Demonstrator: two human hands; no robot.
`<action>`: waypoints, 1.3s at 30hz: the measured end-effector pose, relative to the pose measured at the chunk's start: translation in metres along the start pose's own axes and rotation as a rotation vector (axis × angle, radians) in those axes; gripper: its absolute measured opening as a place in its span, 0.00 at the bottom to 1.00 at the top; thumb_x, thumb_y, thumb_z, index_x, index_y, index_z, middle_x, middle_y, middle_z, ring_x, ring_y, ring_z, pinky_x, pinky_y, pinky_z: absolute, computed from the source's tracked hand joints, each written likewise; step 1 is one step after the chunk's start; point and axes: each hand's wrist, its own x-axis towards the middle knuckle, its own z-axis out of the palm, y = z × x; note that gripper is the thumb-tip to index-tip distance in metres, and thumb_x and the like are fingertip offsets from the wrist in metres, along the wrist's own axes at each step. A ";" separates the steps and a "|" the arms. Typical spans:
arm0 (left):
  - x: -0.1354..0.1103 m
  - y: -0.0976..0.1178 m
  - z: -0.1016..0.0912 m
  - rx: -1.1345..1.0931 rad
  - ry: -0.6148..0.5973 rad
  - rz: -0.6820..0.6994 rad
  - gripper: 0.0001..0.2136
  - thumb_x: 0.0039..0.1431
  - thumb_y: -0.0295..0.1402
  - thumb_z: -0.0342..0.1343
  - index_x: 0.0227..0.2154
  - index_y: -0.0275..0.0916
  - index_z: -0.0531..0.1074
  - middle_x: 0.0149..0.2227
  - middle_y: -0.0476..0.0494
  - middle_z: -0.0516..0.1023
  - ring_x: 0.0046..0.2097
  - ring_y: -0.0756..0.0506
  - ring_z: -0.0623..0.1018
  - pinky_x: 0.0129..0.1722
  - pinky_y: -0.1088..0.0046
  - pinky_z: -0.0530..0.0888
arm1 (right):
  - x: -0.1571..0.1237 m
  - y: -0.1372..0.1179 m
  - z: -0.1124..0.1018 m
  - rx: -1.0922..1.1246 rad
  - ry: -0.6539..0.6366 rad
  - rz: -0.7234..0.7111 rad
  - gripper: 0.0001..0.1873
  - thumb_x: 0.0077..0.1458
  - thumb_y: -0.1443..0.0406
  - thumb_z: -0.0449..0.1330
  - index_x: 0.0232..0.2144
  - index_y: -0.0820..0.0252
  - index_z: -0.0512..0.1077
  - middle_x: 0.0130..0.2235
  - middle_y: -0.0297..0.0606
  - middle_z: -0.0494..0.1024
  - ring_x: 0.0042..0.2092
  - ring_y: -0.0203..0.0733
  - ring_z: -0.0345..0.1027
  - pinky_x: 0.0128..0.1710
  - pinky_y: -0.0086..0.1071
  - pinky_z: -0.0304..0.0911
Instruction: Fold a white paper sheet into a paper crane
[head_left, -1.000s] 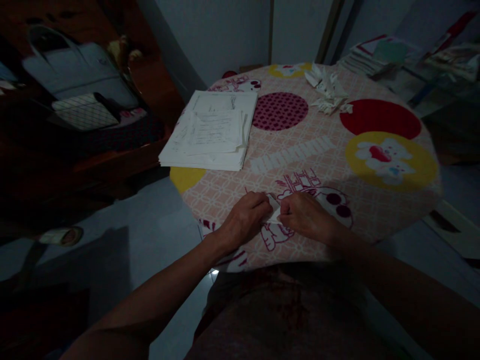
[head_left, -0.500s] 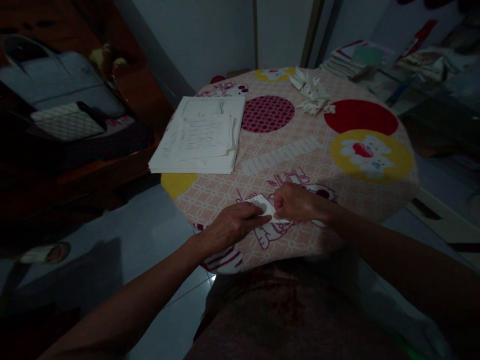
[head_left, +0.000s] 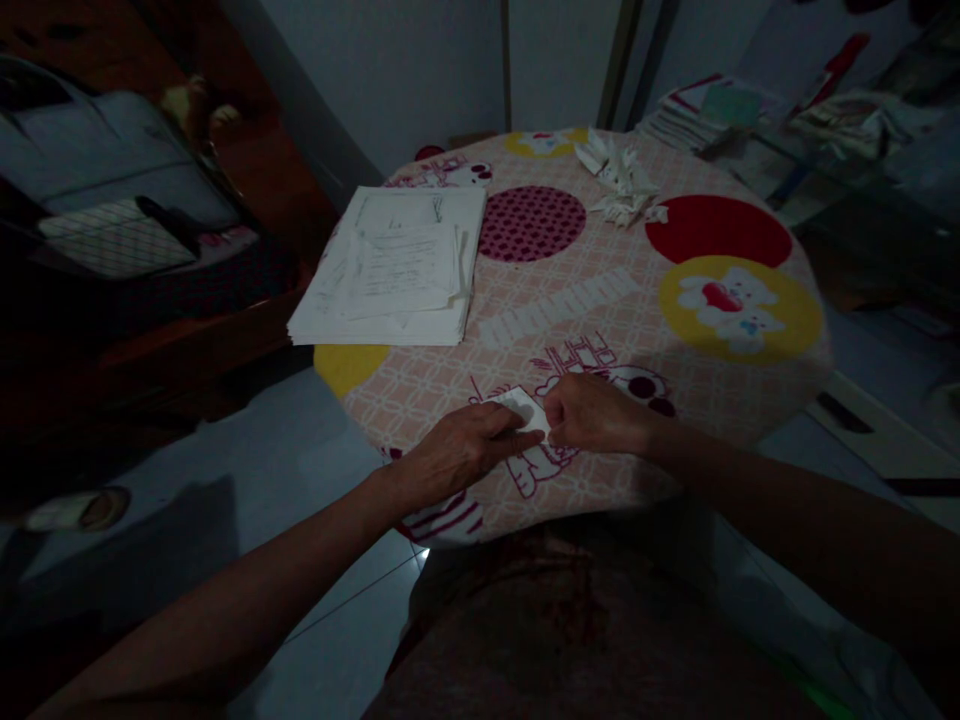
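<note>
A small white piece of paper (head_left: 523,410) lies near the front edge of a round table with a pink patterned cloth (head_left: 600,300). My left hand (head_left: 461,450) rests on the paper's left side, fingers stretched flat and pressing it down. My right hand (head_left: 589,412) is closed in a pinch on the paper's right edge. Much of the paper is hidden under the two hands.
A stack of white sheets (head_left: 397,265) lies on the table's left side. A heap of small folded white papers (head_left: 622,180) sits at the far edge. Books (head_left: 697,110) pile up beyond the table at right; bags (head_left: 112,200) rest on dark furniture at left.
My right hand has shifted slightly left along the paper toward my left hand. The left hand stays pressed on the paper. The view has drifted a little.
</note>
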 end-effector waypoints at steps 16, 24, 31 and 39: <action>0.000 0.001 -0.001 -0.072 0.021 0.003 0.18 0.67 0.27 0.46 0.58 0.45 0.65 0.47 0.40 0.75 0.45 0.44 0.76 0.44 0.65 0.74 | -0.008 0.009 -0.003 0.706 -0.061 0.116 0.05 0.46 0.74 0.56 0.27 0.61 0.68 0.18 0.29 0.72 0.19 0.34 0.67 0.17 0.24 0.61; -0.019 -0.008 -0.013 -0.237 0.045 0.028 0.19 0.63 0.21 0.47 0.55 0.37 0.68 0.54 0.35 0.74 0.55 0.44 0.74 0.54 0.64 0.75 | 0.002 -0.008 0.024 0.460 0.012 0.099 0.06 0.46 0.75 0.56 0.24 0.62 0.70 0.18 0.30 0.72 0.21 0.33 0.68 0.22 0.24 0.60; -0.028 -0.014 -0.014 -0.329 0.065 0.024 0.22 0.61 0.20 0.51 0.57 0.38 0.67 0.55 0.34 0.74 0.58 0.41 0.72 0.56 0.57 0.74 | 0.008 -0.015 0.030 0.074 0.195 0.042 0.05 0.46 0.65 0.64 0.22 0.61 0.74 0.22 0.35 0.75 0.26 0.35 0.66 0.27 0.28 0.54; -0.031 -0.019 -0.014 -0.345 0.025 0.063 0.23 0.59 0.18 0.49 0.57 0.36 0.67 0.57 0.33 0.72 0.60 0.41 0.71 0.57 0.57 0.73 | 0.011 -0.019 0.020 0.059 0.071 0.070 0.04 0.42 0.71 0.62 0.19 0.63 0.74 0.17 0.35 0.72 0.22 0.34 0.65 0.23 0.27 0.54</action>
